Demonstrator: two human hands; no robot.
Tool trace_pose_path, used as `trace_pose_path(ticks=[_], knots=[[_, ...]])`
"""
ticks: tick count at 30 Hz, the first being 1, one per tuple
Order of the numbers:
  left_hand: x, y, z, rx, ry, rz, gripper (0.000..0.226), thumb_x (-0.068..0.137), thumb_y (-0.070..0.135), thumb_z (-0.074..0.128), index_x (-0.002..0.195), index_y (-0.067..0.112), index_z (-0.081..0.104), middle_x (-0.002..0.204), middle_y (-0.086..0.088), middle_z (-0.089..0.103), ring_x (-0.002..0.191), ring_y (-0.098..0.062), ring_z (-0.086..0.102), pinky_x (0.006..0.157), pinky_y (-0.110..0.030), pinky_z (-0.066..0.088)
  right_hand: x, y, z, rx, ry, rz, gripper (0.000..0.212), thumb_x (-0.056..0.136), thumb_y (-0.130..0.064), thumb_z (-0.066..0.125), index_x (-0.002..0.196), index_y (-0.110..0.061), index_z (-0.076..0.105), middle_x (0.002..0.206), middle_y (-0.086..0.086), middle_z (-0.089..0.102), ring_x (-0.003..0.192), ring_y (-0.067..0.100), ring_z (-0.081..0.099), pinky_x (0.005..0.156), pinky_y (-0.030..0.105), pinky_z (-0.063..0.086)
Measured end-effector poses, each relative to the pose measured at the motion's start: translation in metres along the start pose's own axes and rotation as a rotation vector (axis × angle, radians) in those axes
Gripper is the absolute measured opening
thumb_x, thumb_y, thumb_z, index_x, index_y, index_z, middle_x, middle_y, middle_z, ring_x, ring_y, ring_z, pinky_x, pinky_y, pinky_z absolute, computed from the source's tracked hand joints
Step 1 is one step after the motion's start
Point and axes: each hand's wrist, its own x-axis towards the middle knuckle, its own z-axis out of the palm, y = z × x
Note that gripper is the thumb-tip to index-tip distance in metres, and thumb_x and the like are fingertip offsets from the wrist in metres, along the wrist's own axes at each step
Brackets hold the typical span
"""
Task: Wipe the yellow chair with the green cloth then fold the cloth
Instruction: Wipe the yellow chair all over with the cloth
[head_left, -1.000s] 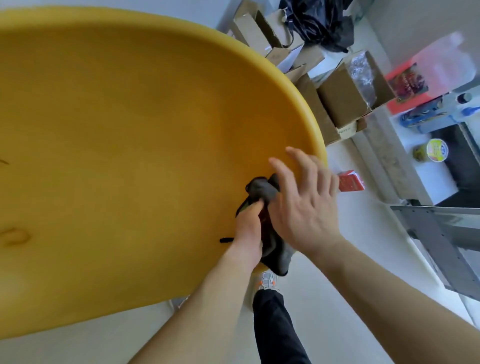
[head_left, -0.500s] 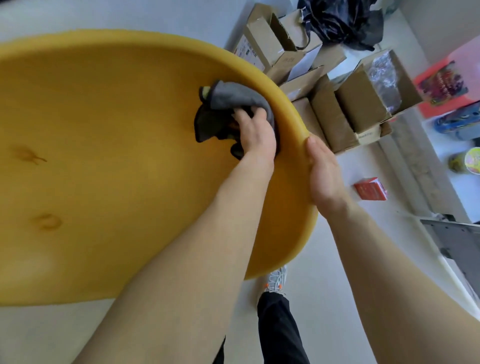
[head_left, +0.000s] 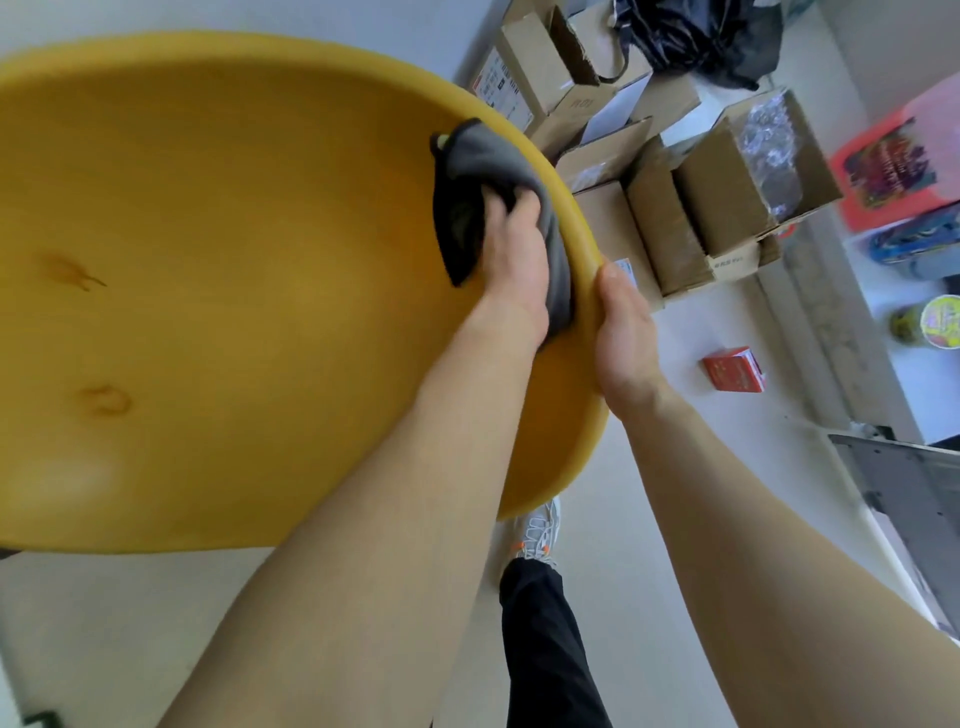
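The yellow chair (head_left: 234, 260) fills the left and middle of the head view, its curved surface facing me with two small dents on the left. My left hand (head_left: 511, 260) presses a bunched cloth (head_left: 480, 171), which looks dark grey here, against the chair just inside its right rim. My right hand (head_left: 621, 338) grips the chair's right rim from outside, thumb on the edge, right beside the cloth.
Several open cardboard boxes (head_left: 670, 208) stand on the floor beyond the chair's rim. A small red box (head_left: 735, 369) lies on the floor to the right. A black bag (head_left: 696, 36) sits at the top. My leg and shoe (head_left: 540, 535) are below the chair.
My left hand carried the cloth from the chair's lower right edge up along the rim, then slid slightly back down. My right hand left the cloth and took hold of the rim.
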Motion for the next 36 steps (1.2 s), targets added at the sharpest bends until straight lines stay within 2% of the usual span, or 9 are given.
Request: trace_pose_path(ticks=[4, 8, 11, 14, 18, 24, 29, 32, 36], knots=[[-0.067, -0.09, -0.031, 0.398, -0.133, -0.136, 0.049, 0.104, 0.026, 0.043, 0.151, 0.017, 0.036, 0.146, -0.01, 0.051, 0.133, -0.029, 0.049, 0.108, -0.037, 0.041, -0.004, 0.002, 0.003, -0.068, 0.07, -0.012, 0.03, 0.107, -0.036, 0.036, 0.114, -0.027, 0.064, 0.111, -0.021, 0.06, 0.11, 0.0, 0.053, 0.094, 0.01, 0.033], [-0.123, -0.166, -0.093, 0.665, -0.164, -0.316, 0.044, 0.1, 0.027, 0.04, 0.141, 0.01, 0.043, 0.136, -0.01, 0.053, 0.126, -0.033, 0.05, 0.101, -0.04, 0.043, -0.008, 0.002, 0.002, -0.114, 0.065, 0.011, 0.042, 0.109, -0.039, 0.031, 0.138, -0.023, 0.056, 0.117, -0.022, 0.044, 0.108, -0.008, 0.041, 0.095, 0.01, 0.023], [-0.112, -0.153, -0.085, 0.459, -0.025, -0.424, 0.027, 0.104, 0.017, 0.039, 0.127, 0.01, 0.051, 0.122, -0.012, 0.054, 0.116, -0.033, 0.049, 0.09, -0.033, 0.035, -0.009, 0.005, 0.002, -0.147, 0.073, -0.034, 0.037, 0.109, -0.039, 0.029, 0.122, -0.024, 0.061, 0.113, -0.016, 0.057, 0.095, -0.003, 0.049, 0.098, 0.018, 0.034], [-0.087, -0.097, -0.039, 0.343, -0.074, -0.271, 0.037, 0.106, 0.016, 0.035, 0.137, 0.003, 0.048, 0.145, -0.021, 0.046, 0.134, -0.034, 0.042, 0.103, -0.033, 0.034, -0.013, 0.005, 0.005, -0.188, 0.07, -0.07, 0.045, 0.109, -0.039, 0.027, 0.119, -0.011, 0.06, 0.115, 0.002, 0.063, 0.101, 0.011, 0.053, 0.086, 0.012, 0.037], [-0.038, -0.007, -0.007, -0.02, -0.023, 0.0, 0.05, 0.101, 0.022, 0.048, 0.149, 0.013, 0.039, 0.148, -0.015, 0.046, 0.133, -0.03, 0.045, 0.114, -0.043, 0.035, -0.017, 0.012, 0.0, -0.126, 0.058, -0.043, 0.038, 0.108, -0.034, 0.028, 0.105, -0.012, 0.059, 0.093, -0.013, 0.051, 0.079, -0.011, 0.047, 0.083, 0.016, 0.036], [0.016, -0.055, -0.017, 0.376, -0.031, -0.071, 0.058, 0.1, 0.046, 0.037, 0.153, 0.022, 0.03, 0.154, -0.007, 0.039, 0.135, -0.029, 0.041, 0.101, -0.03, 0.028, -0.021, 0.017, 0.004, -0.21, 0.178, -0.068, 0.04, 0.111, -0.03, 0.026, 0.119, -0.008, 0.059, 0.112, 0.011, 0.061, 0.101, 0.013, 0.048, 0.071, -0.005, 0.029], [-0.082, -0.147, -0.089, 0.721, -0.196, -0.224, 0.035, 0.102, 0.031, 0.045, 0.133, 0.016, 0.049, 0.131, -0.018, 0.057, 0.118, -0.04, 0.053, 0.089, -0.038, 0.04, -0.021, 0.02, 0.013, -0.368, 0.286, -0.19, 0.045, 0.11, -0.033, 0.022, 0.142, -0.02, 0.05, 0.123, -0.008, 0.057, 0.106, 0.002, 0.047, 0.091, 0.02, 0.032], [-0.102, -0.168, -0.124, 0.841, -0.23, -0.307, 0.029, 0.1, 0.033, 0.047, 0.121, 0.015, 0.055, 0.121, -0.015, 0.062, 0.112, -0.039, 0.057, 0.092, -0.043, 0.046, -0.026, 0.028, 0.021, -0.676, 0.418, -0.311, 0.052, 0.105, -0.03, 0.03, 0.155, -0.016, 0.035, 0.146, 0.009, 0.048, 0.132, 0.026, 0.043, 0.112, 0.039, 0.032], [-0.08, -0.124, -0.128, 0.356, 0.005, -0.408, 0.048, 0.104, 0.045, 0.036, 0.124, 0.01, 0.063, 0.124, -0.012, 0.067, 0.114, -0.03, 0.062, 0.092, -0.036, 0.049, -0.082, 0.053, 0.054, -0.977, 0.262, -0.603, 0.057, 0.096, -0.02, 0.038, 0.152, -0.005, 0.038, 0.151, 0.018, 0.042, 0.138, 0.038, 0.039, 0.117, 0.046, 0.028]])
